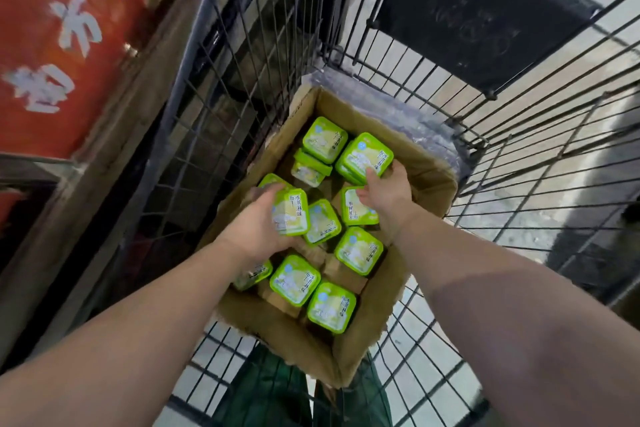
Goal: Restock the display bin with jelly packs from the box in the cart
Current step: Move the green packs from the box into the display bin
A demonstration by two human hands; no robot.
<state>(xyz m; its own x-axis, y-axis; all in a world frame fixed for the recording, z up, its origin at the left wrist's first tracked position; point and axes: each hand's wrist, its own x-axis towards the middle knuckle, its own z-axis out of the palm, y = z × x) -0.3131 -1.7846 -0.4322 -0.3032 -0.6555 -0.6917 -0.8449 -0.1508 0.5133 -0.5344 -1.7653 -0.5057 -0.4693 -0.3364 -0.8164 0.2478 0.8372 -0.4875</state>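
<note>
A: Wire cart (519, 163) beside a red sign (62, 38); cardboard box (426, 180) of green jelly packs (360, 251) inside.

B: Left hand (258, 229) gripping one pack (291, 213), right hand (388, 199) gripping another (367, 156). Lift straight up, clear of the flaps.

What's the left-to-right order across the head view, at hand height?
Red sign → wire cart wall → left hand, its grip on a jelly pack → right hand, gripping another pack → cardboard box wall → cart's right mesh.
</note>
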